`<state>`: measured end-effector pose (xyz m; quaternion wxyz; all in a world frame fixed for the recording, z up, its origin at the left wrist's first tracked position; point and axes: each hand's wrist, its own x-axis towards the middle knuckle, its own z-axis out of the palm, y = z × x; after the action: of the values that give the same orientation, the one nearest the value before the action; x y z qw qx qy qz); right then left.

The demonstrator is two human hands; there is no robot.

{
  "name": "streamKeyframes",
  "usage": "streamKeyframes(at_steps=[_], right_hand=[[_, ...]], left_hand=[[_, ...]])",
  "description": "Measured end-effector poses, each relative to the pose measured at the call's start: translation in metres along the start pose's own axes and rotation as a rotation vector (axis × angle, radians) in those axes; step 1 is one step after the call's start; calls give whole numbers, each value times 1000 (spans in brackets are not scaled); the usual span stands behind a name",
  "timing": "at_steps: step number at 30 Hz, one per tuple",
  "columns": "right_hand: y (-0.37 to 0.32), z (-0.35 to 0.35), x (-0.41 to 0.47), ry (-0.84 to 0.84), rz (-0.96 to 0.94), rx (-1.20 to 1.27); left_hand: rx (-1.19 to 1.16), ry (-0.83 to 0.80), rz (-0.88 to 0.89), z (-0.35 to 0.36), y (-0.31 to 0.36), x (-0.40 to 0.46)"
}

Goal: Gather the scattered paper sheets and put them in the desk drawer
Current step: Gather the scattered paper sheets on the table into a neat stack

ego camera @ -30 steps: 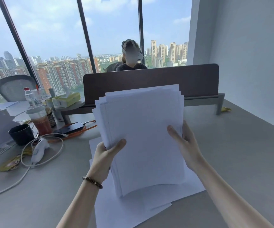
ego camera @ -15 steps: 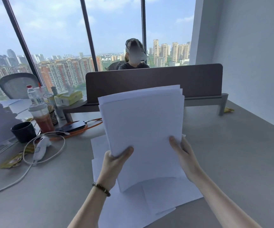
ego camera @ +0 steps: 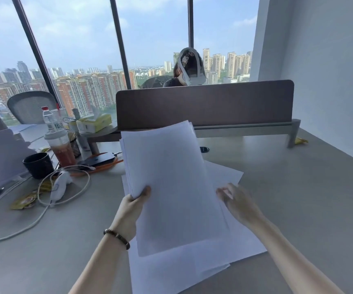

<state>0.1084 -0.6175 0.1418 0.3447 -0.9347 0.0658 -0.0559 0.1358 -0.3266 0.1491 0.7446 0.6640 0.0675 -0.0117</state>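
Forearms reach in from the near edge of the grey desk [ego camera: 298,198]. On the left wrist sits a dark beaded bracelet [ego camera: 117,238]. The left hand [ego camera: 132,211] grips a stack of white sheets [ego camera: 171,177] by its left edge, thumb on the front face and the other fingers hidden behind; the stack is held tilted above the desk, its top edge toward the divider. The right hand [ego camera: 238,201] is blurred beside the stack's right edge; whether it touches the paper or how its fingers lie I cannot tell. Under the stack, loose sheets [ego camera: 192,270] lie flat and overlapping on the desk's middle, running from near the front edge back past the right hand.

Toward the left edge lie a looped white cable [ego camera: 44,200], a white controller [ego camera: 60,185] inside the loop, and a yellow wrapper [ego camera: 24,201]. Behind these stand a black cup [ego camera: 38,164], a lidded drink cup [ego camera: 60,147] with reddish liquid, and a dark phone [ego camera: 99,159] on an orange cord. Further back are a clear water bottle [ego camera: 48,116] and a yellow-green tissue box [ego camera: 94,123].

Along the far edge stands a brown divider panel [ego camera: 205,105]. Beyond it sits a person wearing a white headset [ego camera: 190,68], before tall windows showing city blocks.
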Motion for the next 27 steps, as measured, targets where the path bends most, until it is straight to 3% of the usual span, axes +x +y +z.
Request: streamKeyframes(at_steps=[3, 5, 11, 15, 21, 27], right_hand=[[14, 5, 0, -244, 52, -415], [21, 11, 2, -319, 78, -495], [19, 22, 7, -71, 100, -563], [20, 29, 17, -16, 142, -573], [16, 35, 41, -4, 160, -585], [18, 45, 53, -155, 81, -503]], left_hand=[[-29, 30, -116, -25, -2, 3], [-45, 49, -165, -36, -4, 4], [11, 152, -198, -50, -15, 6], [31, 226, -139, -52, -17, 4], [-11, 164, -201, -56, -15, 8], [-25, 125, -254, -60, -16, 25]])
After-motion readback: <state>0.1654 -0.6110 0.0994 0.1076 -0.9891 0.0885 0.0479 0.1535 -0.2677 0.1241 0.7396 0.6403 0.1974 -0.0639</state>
